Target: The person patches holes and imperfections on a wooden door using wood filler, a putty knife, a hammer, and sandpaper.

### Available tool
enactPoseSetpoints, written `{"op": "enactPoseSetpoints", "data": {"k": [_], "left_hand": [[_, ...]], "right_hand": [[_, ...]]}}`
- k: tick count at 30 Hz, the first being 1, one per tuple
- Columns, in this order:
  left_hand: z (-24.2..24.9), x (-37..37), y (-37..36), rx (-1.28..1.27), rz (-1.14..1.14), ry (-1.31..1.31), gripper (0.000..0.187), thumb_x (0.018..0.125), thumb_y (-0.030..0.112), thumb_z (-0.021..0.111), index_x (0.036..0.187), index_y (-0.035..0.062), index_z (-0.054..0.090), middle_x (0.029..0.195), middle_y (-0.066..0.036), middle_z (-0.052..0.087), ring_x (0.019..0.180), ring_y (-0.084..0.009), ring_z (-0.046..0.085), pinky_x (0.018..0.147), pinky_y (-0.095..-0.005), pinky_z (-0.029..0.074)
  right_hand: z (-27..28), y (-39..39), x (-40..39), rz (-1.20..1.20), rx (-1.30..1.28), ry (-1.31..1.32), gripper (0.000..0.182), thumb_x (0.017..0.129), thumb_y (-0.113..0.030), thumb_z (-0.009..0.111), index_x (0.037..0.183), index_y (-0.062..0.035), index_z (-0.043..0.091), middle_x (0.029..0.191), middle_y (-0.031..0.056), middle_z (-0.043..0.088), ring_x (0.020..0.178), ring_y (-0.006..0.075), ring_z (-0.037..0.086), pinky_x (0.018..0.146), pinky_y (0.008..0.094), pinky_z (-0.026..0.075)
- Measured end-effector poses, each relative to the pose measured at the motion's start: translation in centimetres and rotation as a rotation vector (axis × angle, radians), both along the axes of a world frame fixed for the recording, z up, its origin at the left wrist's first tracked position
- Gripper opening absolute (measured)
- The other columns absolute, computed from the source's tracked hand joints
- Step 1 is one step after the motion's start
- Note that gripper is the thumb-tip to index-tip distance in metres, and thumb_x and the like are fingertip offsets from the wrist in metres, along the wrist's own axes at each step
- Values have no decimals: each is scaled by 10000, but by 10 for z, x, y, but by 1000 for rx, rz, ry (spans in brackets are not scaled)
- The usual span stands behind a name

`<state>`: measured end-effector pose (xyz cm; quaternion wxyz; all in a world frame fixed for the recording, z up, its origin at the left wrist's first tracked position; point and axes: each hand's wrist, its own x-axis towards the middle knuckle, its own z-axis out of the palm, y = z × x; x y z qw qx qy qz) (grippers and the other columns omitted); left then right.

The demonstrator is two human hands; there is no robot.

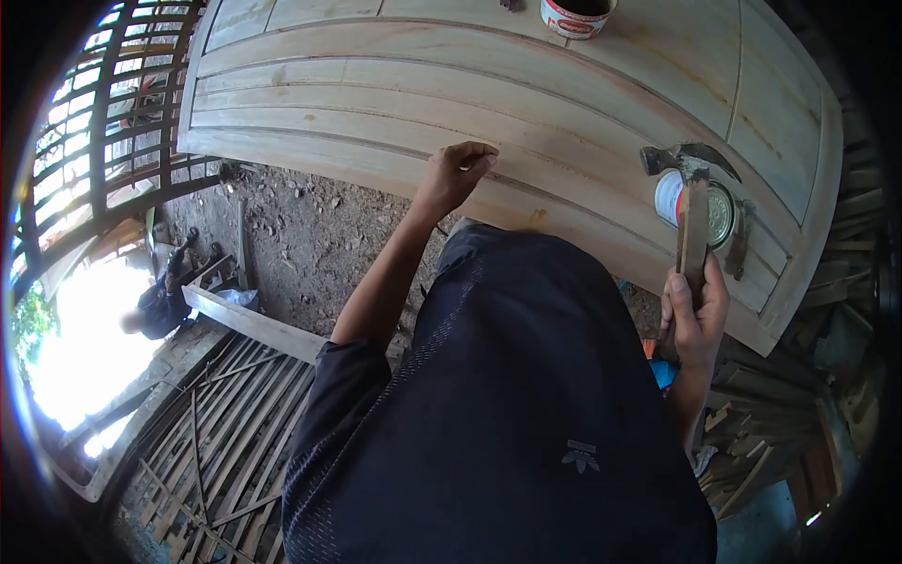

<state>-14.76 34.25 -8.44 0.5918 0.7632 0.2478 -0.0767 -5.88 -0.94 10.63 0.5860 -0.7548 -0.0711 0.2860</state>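
My right hand [695, 315] is wrapped around the wooden handle of a claw hammer [692, 226], its dark metal head pointing away from me above the wooden door panel [376, 75]. Partly hidden behind the hammer is a metal can [722, 214] with a red and white label. A dark, flat piece [741, 246] lies beside that can. Over the panel's near edge, my left hand [460, 177] has its thumb and forefinger pinched together. Anything between those fingertips is too small to make out.
An open can [578, 21] with a red and white label stands on the far part of the panel. Stacked wood strips [235, 423] lie at lower left, near a board [249, 324] and another person [162, 305]. More timber [752, 461] is piled at right.
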Motion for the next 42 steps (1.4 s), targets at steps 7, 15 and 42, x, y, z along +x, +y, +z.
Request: {"op": "enactPoseSetpoints", "data": {"k": [7,15,42], "left_hand": [[3,6,-11,158,0,47,235,901,211,760,1057,36,773,937,-144,780,919,-231,767,829,-339,585],[-3,5,-15,249,-13,2,218,903,188,770,1057,34,776,914,-113,788,858,-166,760,784,-307,584],[-5,2,-22,449,-59,-94,156,867,162,793,958,36,781,847,-126,775,801,-218,777,716,-320,603]], "right_hand": [[-1,-2,0,74,-28,11,405,1052,-176,551,1376,54,474,792,11,535,548,34,448,475,206,376],[-2,-2,-1,104,-57,12,477,1050,-186,560,1450,46,445,757,-3,527,550,33,456,479,207,374],[-2,10,9,149,-54,-28,512,1000,-156,638,1434,68,487,744,-7,577,550,28,467,484,217,372]]}}
